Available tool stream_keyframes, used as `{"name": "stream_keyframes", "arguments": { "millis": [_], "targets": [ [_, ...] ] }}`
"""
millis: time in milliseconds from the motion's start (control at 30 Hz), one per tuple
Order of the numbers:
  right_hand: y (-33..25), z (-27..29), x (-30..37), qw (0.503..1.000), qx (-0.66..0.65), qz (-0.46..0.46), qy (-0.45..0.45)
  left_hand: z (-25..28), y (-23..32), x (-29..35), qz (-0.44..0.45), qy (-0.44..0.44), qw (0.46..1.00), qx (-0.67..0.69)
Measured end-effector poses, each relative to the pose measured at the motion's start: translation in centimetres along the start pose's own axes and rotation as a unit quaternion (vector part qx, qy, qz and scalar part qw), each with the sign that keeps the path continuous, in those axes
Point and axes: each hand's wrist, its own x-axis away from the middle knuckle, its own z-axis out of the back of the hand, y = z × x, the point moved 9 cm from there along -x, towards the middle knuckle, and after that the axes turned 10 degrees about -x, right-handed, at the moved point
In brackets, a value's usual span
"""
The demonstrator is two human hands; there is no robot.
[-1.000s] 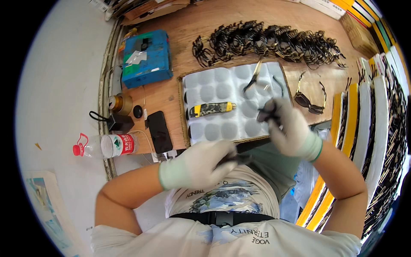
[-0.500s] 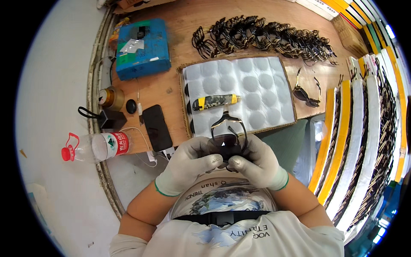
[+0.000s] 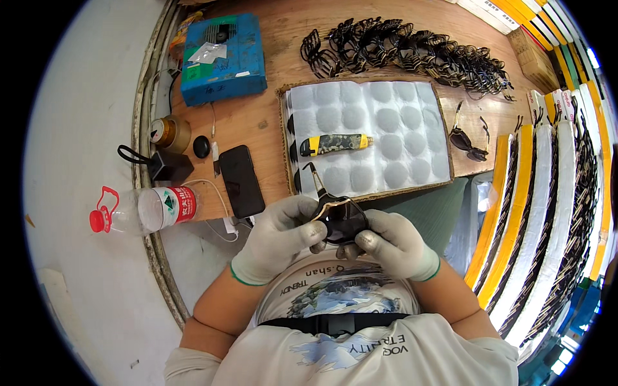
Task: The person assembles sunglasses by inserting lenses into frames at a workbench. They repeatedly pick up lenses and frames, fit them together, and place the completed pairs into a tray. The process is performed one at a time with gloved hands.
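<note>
Between my gloved hands is a pair of dark sunglasses (image 3: 346,225) with gold trim, held close to my body at the table's front edge. My left hand (image 3: 288,233) grips the frame at its left side, thumb on top. On the other side, my right hand (image 3: 394,243) pinches the dark lens area with thumb and fingers. One temple arm points up and away toward the tray. Just beyond lies a box tray (image 3: 302,183) lined with white padding marked by round grey dents. A yellow and camouflage-patterned utility knife (image 3: 336,144) rests on the padding.
Many dark eyeglass frames (image 3: 412,55) lie in a row at the back. Another pair of sunglasses (image 3: 468,143) sits right of the tray. Racks of frames (image 3: 547,212) stand at right. On the left are a blue box (image 3: 225,80), a phone (image 3: 241,181) and a plastic bottle (image 3: 151,211).
The sunglasses have turned in my hands, so their temple arm now leans left. My right hand has shifted slightly right, and the view has moved a little.
</note>
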Motion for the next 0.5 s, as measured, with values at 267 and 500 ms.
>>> {"name": "stream_keyframes", "arguments": {
  "millis": [267, 500],
  "targets": [
    [-1.7, 0.4, 0.9, 0.992, 0.105, 0.056, 0.033, -1.7, 1.3, 0.2, -0.055, 0.026, 0.993, -0.106],
    [0.4, 1.6, 1.1, 0.99, -0.122, -0.064, 0.014, -3.3, 2.5, 1.1, -0.174, 0.0, 0.933, -0.316]
  ]
}}
